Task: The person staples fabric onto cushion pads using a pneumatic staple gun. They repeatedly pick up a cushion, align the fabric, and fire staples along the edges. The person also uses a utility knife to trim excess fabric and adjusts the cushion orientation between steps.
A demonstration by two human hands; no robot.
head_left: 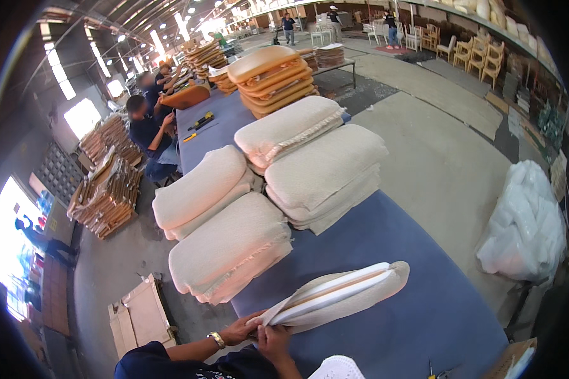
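The left hand (241, 328) and the right hand (273, 344) both hold the near end of a cream cloth cover (346, 309). Inside it, reaching ahead and right of the grip, is white foam (322, 300), its long edge bare. Pulling both sides of the cloth evenly should stop it bunching up. Beyond the grip, cream cushion piles (227, 243) sit on the blue table (392, 246).

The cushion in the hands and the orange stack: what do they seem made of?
Cushion: matte cloth cover, by its loose beige folds; white core probably foam, by its smooth, thick layers. Orange stack: possibly leather or vinyl, by its smooth, slightly glossy surface.
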